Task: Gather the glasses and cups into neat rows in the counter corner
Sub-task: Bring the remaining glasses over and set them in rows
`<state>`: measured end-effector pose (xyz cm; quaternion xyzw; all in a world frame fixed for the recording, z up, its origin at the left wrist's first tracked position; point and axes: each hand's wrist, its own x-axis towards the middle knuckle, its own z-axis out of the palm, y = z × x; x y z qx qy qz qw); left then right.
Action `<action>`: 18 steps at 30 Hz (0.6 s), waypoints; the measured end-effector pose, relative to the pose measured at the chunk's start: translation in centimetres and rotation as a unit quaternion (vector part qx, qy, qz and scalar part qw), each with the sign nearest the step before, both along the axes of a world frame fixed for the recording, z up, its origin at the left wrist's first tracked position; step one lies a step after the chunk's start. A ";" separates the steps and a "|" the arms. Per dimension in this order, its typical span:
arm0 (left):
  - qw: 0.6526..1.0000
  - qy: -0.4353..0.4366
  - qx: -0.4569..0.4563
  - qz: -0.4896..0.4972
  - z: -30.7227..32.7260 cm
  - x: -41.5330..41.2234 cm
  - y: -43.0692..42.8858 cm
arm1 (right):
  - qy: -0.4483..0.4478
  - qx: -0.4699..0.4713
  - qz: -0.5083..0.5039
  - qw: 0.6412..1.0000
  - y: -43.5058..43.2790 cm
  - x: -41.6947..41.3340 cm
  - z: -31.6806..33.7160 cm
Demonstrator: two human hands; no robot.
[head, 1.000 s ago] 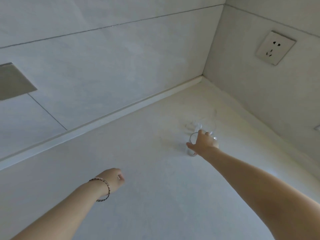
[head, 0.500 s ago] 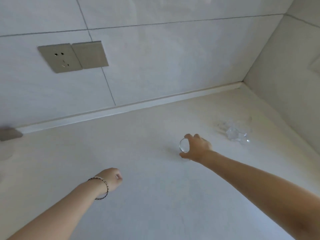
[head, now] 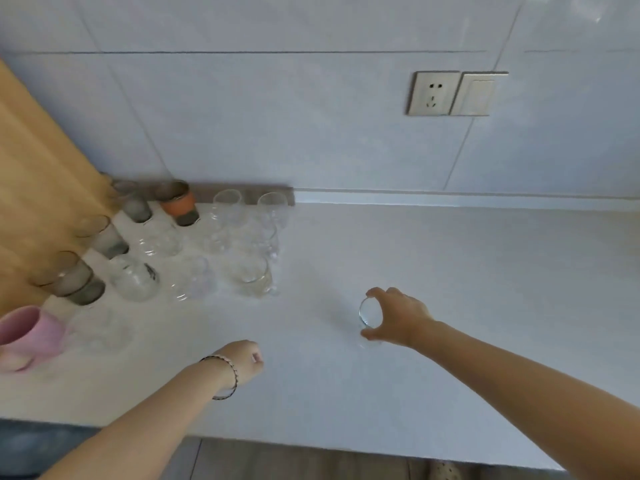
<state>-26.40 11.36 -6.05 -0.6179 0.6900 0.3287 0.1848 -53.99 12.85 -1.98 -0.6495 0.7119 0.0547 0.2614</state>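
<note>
My right hand [head: 398, 318] grips a small clear glass [head: 369, 315] by its rim, thumb below and fingers above, over the middle of the white counter [head: 450, 306]. Empty, with curled fingers, my left hand [head: 244, 362] hovers over the counter nearer the front edge; it wears a wrist bracelet. In the left corner stand rows of glassware: several clear glasses [head: 252, 275], frosted grey tumblers [head: 78, 282], an orange-banded cup [head: 180, 202] and a pink cup [head: 29, 336] at the far left.
A wooden panel [head: 38, 188] bounds the corner on the left. The tiled back wall carries a socket and switch plate [head: 455, 93]. The counter's front edge [head: 311, 445] runs along the bottom, with floor below.
The view has swung left, away from the right corner, bringing the rows of glasses into sight. My right hand still holds the small glass and has carried it leftward; a second glass is out of view.
</note>
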 end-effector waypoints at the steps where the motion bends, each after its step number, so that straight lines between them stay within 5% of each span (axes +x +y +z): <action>1: 1.000 -0.001 0.000 0.013 -0.1 2.7 0.4 | -0.003 0.000 0.011 1.000 -0.2 2.6 0.0; 9: 0.995 0.001 -0.005 0.096 0.5 16.5 1.8 | -0.019 0.003 0.117 0.993 -3.4 20.0 -0.5; 18: 0.985 0.023 -0.002 0.171 -0.4 21.0 1.4 | -0.050 -0.010 0.185 0.981 -7.9 31.7 -3.0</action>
